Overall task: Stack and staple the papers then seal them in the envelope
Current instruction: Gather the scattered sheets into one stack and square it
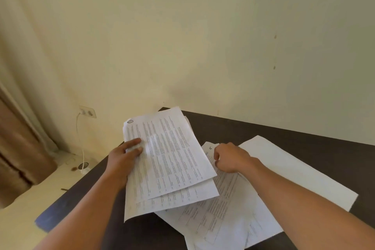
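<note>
My left hand (123,157) grips a fanned stack of printed papers (168,160) by its left edge, thumb on top, held just above the dark table (294,134). My right hand (229,157) pinches the top corner of a loose printed sheet (219,209) that lies on the table under the stack's right side. More printed sheets lie beneath it near the front edge. A blank white envelope or sheet (294,168) rests flat to the right, partly under my right forearm. No stapler is in view.
The table's left edge runs diagonally past my left forearm, with a blue patch (48,219) beside it on the floor. A wall socket (87,111) with a white cable hangs at the left. Brown curtain (18,148) at far left. Wall close behind.
</note>
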Tool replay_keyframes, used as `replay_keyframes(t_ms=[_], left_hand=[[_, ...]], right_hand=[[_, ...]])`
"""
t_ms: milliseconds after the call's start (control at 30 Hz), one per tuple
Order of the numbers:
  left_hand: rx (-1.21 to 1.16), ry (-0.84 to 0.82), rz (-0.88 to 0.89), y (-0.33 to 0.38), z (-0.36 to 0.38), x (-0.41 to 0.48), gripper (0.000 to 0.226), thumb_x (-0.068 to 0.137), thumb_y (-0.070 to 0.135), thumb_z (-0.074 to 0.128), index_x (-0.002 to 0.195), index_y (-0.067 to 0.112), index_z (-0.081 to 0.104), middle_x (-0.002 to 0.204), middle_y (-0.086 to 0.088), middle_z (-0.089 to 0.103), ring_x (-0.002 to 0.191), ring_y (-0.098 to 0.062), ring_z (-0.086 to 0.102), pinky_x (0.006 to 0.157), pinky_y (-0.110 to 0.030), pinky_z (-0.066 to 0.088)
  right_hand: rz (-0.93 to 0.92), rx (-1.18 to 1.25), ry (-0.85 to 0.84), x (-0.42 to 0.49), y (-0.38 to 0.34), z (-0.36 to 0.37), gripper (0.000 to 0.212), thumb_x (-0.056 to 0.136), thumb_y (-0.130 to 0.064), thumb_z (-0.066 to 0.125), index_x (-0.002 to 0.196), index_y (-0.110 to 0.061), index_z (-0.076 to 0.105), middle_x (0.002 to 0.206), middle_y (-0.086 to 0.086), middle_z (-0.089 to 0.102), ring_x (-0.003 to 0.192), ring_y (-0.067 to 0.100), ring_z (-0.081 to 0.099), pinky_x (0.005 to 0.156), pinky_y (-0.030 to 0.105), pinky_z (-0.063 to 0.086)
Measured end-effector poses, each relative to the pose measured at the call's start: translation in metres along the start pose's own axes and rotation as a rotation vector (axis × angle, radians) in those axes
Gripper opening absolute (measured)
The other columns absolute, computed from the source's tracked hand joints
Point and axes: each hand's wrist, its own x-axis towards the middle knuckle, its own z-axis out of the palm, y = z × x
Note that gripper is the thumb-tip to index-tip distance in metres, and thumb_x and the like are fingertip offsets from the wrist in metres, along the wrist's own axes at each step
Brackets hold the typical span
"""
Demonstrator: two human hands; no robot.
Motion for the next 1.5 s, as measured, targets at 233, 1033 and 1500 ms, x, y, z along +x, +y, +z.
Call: replay_keyframes(t_ms=[233,1033,1500], left_hand=[[0.002,0.082,0.005,0.003,-0.027,0.025,0.023,0.092,0.011,0.069,0.105,0.029,0.075,0.115,-0.002,0.063,0.091,-0.028,0.072,0.080,-0.042,0.060],[-0.168,-0.091,-0.044,0.008,-0.032,0.019,0.026,0.091,0.006,0.069,0.110,0.023,0.076,0.127,-0.007,0.061,0.099,-0.030,0.071,0.074,-0.038,0.060],[-0.174,-0.107,0.008,0.028,-0.016,0.006,0.028,0.090,0.003,0.068,0.112,0.019,0.076,0.114,-0.005,0.068,0.093,-0.028,0.073,0.069,-0.036,0.062]], right_hand=[[-0.232,0.225,0.062,0.033,-0.038,-0.003,0.031,0.093,-0.029,0.068,0.123,-0.024,0.064,0.123,-0.004,0.066,0.106,0.020,0.064,0.090,0.037,0.055],[-0.273,0.099,0.122,0.053,-0.060,0.022,0.019,0.095,-0.034,0.063,0.083,-0.020,0.062,0.088,-0.001,0.069,0.091,0.022,0.068,0.098,0.041,0.044],[-0.218,0.325,0.192,0.050,-0.003,-0.036,0.026,0.095,-0.007,0.062,0.091,-0.028,0.077,0.110,-0.003,0.069,0.088,0.015,0.067,0.082,0.034,0.058]])
